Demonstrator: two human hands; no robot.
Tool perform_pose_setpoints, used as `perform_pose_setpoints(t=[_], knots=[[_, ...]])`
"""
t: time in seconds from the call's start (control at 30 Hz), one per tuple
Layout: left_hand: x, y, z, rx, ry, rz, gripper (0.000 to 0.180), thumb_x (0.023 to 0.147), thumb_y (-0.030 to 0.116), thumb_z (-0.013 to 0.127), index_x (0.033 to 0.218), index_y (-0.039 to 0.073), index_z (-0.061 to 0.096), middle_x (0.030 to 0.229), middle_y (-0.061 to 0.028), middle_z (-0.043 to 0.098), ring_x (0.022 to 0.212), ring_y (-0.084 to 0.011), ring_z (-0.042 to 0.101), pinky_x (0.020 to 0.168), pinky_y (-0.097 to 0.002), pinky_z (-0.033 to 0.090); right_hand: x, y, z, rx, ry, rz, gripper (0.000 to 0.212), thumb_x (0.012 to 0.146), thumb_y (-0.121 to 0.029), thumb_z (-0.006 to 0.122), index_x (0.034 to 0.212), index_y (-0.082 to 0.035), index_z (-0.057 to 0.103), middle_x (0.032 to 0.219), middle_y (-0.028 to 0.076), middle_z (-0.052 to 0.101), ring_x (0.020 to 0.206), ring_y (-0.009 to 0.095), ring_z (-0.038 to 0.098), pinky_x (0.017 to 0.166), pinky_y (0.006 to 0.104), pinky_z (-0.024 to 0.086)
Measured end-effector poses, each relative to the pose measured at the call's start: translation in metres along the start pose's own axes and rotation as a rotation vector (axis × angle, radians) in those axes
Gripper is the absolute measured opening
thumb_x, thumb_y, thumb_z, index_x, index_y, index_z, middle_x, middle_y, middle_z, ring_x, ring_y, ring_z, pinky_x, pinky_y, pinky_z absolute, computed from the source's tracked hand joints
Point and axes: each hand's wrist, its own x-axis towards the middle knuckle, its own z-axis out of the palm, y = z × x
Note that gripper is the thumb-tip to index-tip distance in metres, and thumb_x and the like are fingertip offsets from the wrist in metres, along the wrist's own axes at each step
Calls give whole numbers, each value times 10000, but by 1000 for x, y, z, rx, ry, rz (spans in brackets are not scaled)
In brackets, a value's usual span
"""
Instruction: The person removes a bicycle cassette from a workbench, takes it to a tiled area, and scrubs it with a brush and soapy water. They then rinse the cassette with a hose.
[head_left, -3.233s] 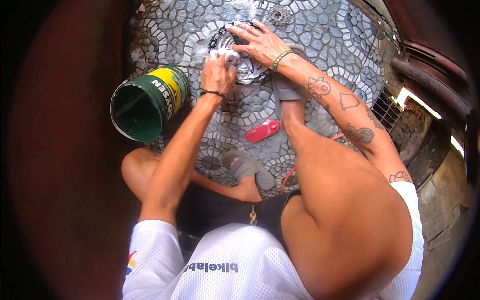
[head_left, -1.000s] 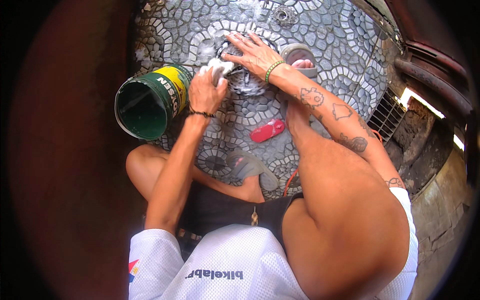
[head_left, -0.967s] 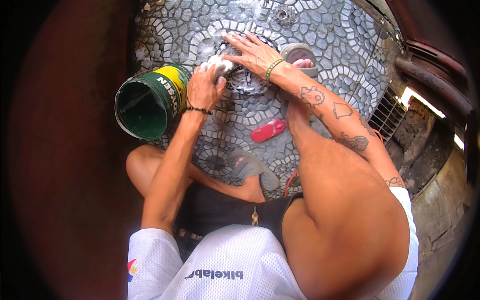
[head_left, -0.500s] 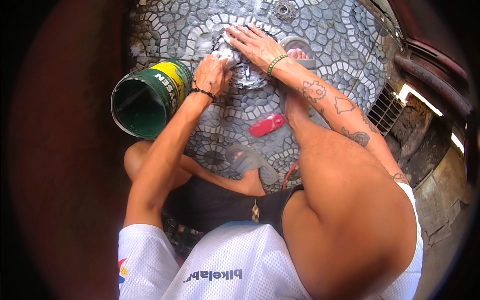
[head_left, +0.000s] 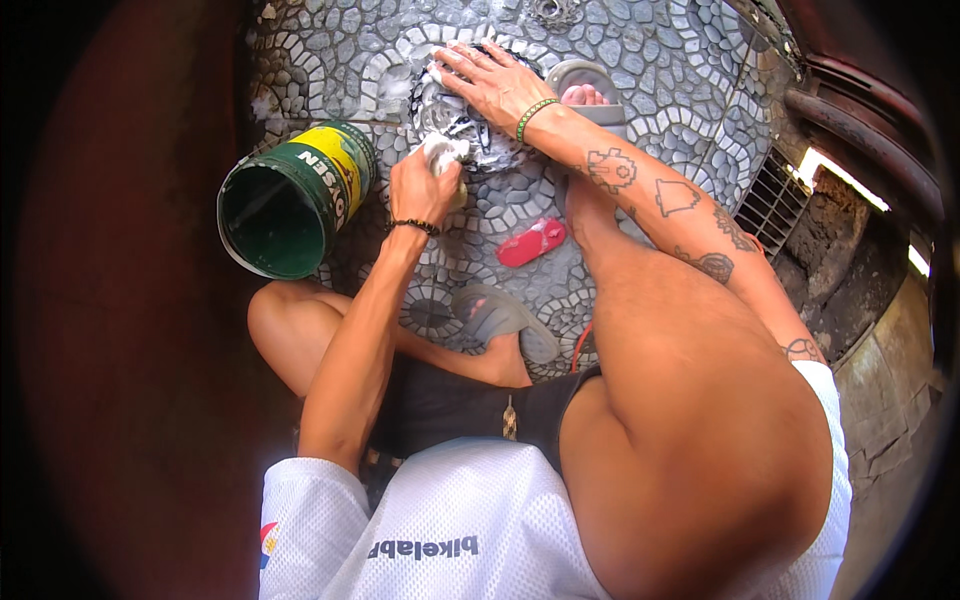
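Observation:
A round, dark, ridged part like a bicycle cassette (head_left: 490,150) lies on the stone floor, smeared with white foam. My right hand (head_left: 490,85) rests flat across its far side, fingers stretched out and specked with suds. Close to its near left edge, my left hand (head_left: 420,190) is closed around a foam-covered sponge (head_left: 445,152). Foam hides much of the sponge's shape, and I cannot tell whether it touches the part. A red, oblong piece (head_left: 532,243) with some foam on it lies nearer to me.
A green bucket with a yellow band (head_left: 300,200) lies tipped at the left, mouth toward me. A toothed sprocket (head_left: 555,12) sits at the far edge. My sandalled feet (head_left: 505,322) flank the work. A metal grate (head_left: 775,195) is at the right.
My left hand has drawn back toward me with the sponge, off the middle of the foamy part. My right hand stays flat on the part.

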Motion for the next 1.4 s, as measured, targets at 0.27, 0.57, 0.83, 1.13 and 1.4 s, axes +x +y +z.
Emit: perform_pose_setpoints(t=[0.27, 0.57, 0.83, 1.13, 1.4], knots=[[-27, 12, 52, 100, 135, 26, 386, 866, 212, 736, 1202, 31, 679, 979, -256, 697, 914, -453, 677, 819, -529, 552, 8, -7, -7, -47, -30, -16, 555, 1042, -194, 485, 1589, -156, 400, 1714, 30, 315, 1578, 223, 303, 1283, 476, 258], [4, 4, 0, 258, 143, 196, 312, 898, 205, 719, 1173, 60, 691, 1041, -210, 675, 981, -405, 657, 833, -483, 552, -1, -1, -3, -80, -12, -14, 517, 1043, -203, 485, 1555, -143, 451, 1699, 27, 341, 1574, 218, 309, 1277, 480, 265], [16, 12, 2, 213, -30, -222, 320, 874, 231, 722, 1114, 20, 711, 945, -298, 718, 896, -486, 709, 803, -519, 569, 9, -4, -8, -64, -51, -75, 545, 1041, -208, 507, 1575, -289, 441, 1726, 91, 269, 1585, 238, 289, 1267, 514, 253], [18, 4, -32, 72, 134, 123, 430, 869, 120, 738, 1274, 95, 595, 1130, -190, 726, 1008, -395, 700, 870, -466, 561, -27, -8, -24, 322, 18, 184, 1050, 760, -376, 896, 1605, -104, 336, 1675, 220, 311, 1569, 356, 294, 1266, 532, 262], [54, -9, 4, 388, 126, 314, 207, 847, 118, 715, 1043, 52, 710, 1063, -179, 653, 1031, -393, 620, 857, -492, 541, -22, -11, -20, 128, -135, 182, 1109, 740, -367, 886, 1645, -163, 277, 1730, 120, 247, 1608, 308, 207, 1296, 517, 202]])
